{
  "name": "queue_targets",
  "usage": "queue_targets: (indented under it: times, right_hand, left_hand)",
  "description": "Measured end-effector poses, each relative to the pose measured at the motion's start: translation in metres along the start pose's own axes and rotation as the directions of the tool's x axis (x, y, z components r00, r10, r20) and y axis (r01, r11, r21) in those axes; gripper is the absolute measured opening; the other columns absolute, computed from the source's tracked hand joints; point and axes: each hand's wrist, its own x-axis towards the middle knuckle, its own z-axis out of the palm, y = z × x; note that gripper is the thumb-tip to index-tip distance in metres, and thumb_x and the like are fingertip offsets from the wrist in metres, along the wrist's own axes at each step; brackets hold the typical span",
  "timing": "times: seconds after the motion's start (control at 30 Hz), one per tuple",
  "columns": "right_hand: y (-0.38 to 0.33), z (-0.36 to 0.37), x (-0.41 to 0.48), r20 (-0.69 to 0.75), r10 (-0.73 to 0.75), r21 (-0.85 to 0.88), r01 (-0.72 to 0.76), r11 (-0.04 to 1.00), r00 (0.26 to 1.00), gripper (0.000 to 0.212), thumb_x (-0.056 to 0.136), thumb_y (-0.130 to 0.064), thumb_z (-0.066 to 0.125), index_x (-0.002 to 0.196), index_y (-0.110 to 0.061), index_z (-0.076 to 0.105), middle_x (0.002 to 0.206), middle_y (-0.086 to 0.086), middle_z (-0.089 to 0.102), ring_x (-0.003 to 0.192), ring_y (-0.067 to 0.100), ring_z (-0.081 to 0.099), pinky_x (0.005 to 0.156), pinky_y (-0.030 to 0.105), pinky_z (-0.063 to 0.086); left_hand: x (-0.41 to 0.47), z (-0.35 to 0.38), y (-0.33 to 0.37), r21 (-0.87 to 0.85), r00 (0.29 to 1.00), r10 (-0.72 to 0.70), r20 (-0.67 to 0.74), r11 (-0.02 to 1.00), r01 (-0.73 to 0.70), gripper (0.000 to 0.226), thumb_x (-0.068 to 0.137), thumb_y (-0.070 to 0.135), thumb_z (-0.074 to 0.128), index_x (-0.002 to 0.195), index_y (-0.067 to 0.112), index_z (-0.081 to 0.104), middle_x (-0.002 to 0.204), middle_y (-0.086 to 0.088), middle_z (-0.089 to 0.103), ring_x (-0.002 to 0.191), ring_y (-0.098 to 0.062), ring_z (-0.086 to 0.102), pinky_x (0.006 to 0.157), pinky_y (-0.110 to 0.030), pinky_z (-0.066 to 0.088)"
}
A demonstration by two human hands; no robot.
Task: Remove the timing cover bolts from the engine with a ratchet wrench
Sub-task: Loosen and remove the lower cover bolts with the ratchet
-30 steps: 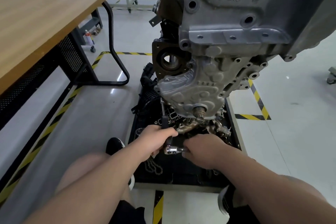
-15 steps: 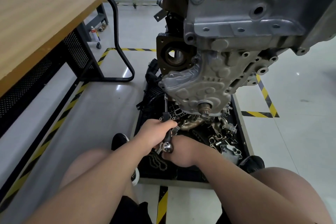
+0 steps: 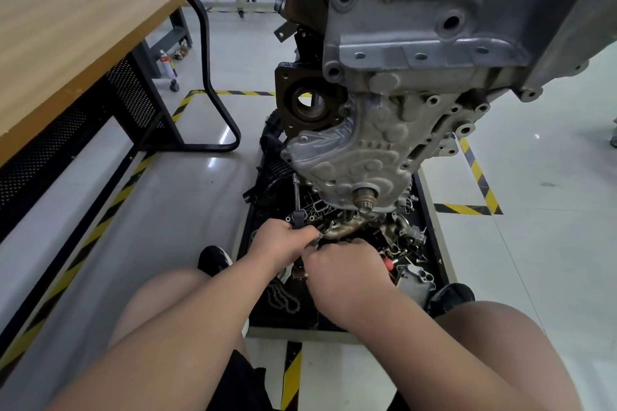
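My left hand (image 3: 282, 242) sits at the lower centre of the frame, fingers clenched around the dark grip of the ratchet wrench (image 3: 296, 198). The wrench's thin shaft rises to the lower left edge of the timing cover (image 3: 337, 160). My right hand (image 3: 345, 272) is just beside the left, knuckles up, fingers curled under; I cannot tell whether they grasp anything. The cover is on the front of the grey engine (image 3: 434, 43) filling the upper right. Below it, a black tray (image 3: 434, 243) holds loose metal parts. A wooden tabletop (image 3: 83, 27) fills the upper left
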Motion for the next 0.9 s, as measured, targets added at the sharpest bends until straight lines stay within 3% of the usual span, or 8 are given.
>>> queue_targets:
  times: [0.13, 0.27, 0.43, 0.53, 0.6, 0.67, 0.8, 0.9]
  right_hand:
    - [-0.011, -0.002, -0.002, 0.027, 0.075, 0.033, -0.075, 0.997, 0.997, 0.036, 0.092, -0.013, 0.050, 0.128, -0.006, 0.048, 0.124, 0.014, 0.056, 0.109, 0.032, 0.057, 0.092, 0.040, 0.039]
    - [-0.001, 0.009, 0.002, 0.122, 0.165, 0.008, -0.167, 0.986, 0.979, 0.046, 0.094, -0.017, 0.049, 0.137, -0.004, 0.039, 0.132, 0.014, 0.051, 0.119, 0.032, 0.050, 0.098, 0.041, 0.037]
    - [0.014, 0.030, 0.015, 0.269, 0.143, 0.049, -0.162, 0.986, 0.952, 0.025, 0.092, -0.015, 0.051, 0.117, -0.011, 0.054, 0.115, 0.009, 0.063, 0.110, 0.029, 0.056, 0.098, 0.041, 0.033]
    - [0.014, 0.042, 0.027, 0.280, 0.101, 0.205, -0.163, 0.965, 0.955, 0.011, 0.095, -0.022, 0.050, 0.101, -0.014, 0.056, 0.107, 0.008, 0.064, 0.103, 0.028, 0.058, 0.089, 0.040, 0.035]
    - [0.011, 0.049, 0.034, 0.296, 0.084, 0.329, -0.184, 0.926, 0.952, 0.015, 0.095, -0.029, 0.051, 0.093, -0.015, 0.052, 0.099, 0.007, 0.061, 0.098, 0.028, 0.058, 0.084, 0.038, 0.036]
    - [0.007, 0.057, 0.038, 0.331, 0.049, 0.515, -0.224, 0.827, 0.942, 0.021, 0.094, -0.033, 0.055, 0.085, -0.014, 0.052, 0.085, 0.003, 0.056, 0.085, 0.024, 0.057, 0.075, 0.034, 0.040]
    - [-0.006, 0.061, 0.040, 0.295, 0.021, 0.854, -0.273, 0.444, 0.955, 0.026, 0.086, -0.028, 0.066, 0.065, -0.027, 0.052, 0.059, -0.009, 0.054, 0.055, 0.007, 0.051, 0.056, 0.025, 0.040]
    - [-0.013, 0.058, 0.041, 0.277, 0.032, 0.919, -0.275, 0.281, 0.960, 0.015, 0.083, -0.029, 0.071, 0.072, -0.024, 0.062, 0.065, -0.006, 0.061, 0.060, 0.009, 0.054, 0.062, 0.029, 0.046]
  left_hand:
    - [0.001, 0.004, 0.002, -0.007, 1.000, -0.014, -0.006, 1.000, 0.014, 0.032, 0.047, 0.046, 0.066, 0.049, 0.015, 0.057, 0.047, 0.005, 0.052, 0.053, -0.014, 0.052, 0.057, -0.029, 0.040]
    - [-0.001, 0.006, 0.003, 0.039, 0.999, 0.009, -0.035, 0.999, -0.008, 0.033, 0.049, 0.046, 0.065, 0.047, 0.017, 0.050, 0.043, 0.008, 0.044, 0.052, -0.016, 0.048, 0.055, -0.029, 0.037]
    - [0.001, 0.001, 0.000, 0.064, 0.999, 0.020, -0.050, 0.998, -0.017, 0.037, 0.059, 0.047, 0.074, 0.045, 0.020, 0.051, 0.038, 0.010, 0.047, 0.047, -0.013, 0.051, 0.053, -0.025, 0.037]
    - [0.001, -0.003, -0.001, 0.074, 0.998, 0.032, -0.047, 0.997, -0.029, 0.040, 0.062, 0.045, 0.073, 0.041, 0.022, 0.048, 0.037, 0.010, 0.046, 0.041, -0.008, 0.049, 0.052, -0.024, 0.037]
    - [0.000, -0.007, -0.002, 0.093, 0.998, 0.044, -0.044, 0.995, -0.040, 0.043, 0.064, 0.044, 0.071, 0.036, 0.024, 0.047, 0.035, 0.012, 0.042, 0.035, -0.002, 0.043, 0.048, -0.023, 0.033]
    - [0.000, -0.012, -0.003, 0.112, 0.997, 0.056, -0.049, 0.992, -0.051, 0.046, 0.065, 0.042, 0.071, 0.033, 0.025, 0.044, 0.034, 0.012, 0.037, 0.032, -0.002, 0.039, 0.046, -0.022, 0.029]
    - [0.002, -0.021, -0.006, 0.045, 0.997, 0.074, -0.017, 0.996, -0.073, 0.035, 0.061, 0.045, 0.071, 0.047, 0.023, 0.049, 0.042, 0.007, 0.045, 0.039, -0.007, 0.044, 0.050, -0.025, 0.035]
    - [0.002, -0.025, -0.006, 0.011, 0.996, 0.088, -0.007, 0.996, -0.088, 0.039, 0.059, 0.052, 0.071, 0.062, 0.016, 0.058, 0.050, 0.004, 0.051, 0.049, -0.011, 0.051, 0.057, -0.030, 0.041]
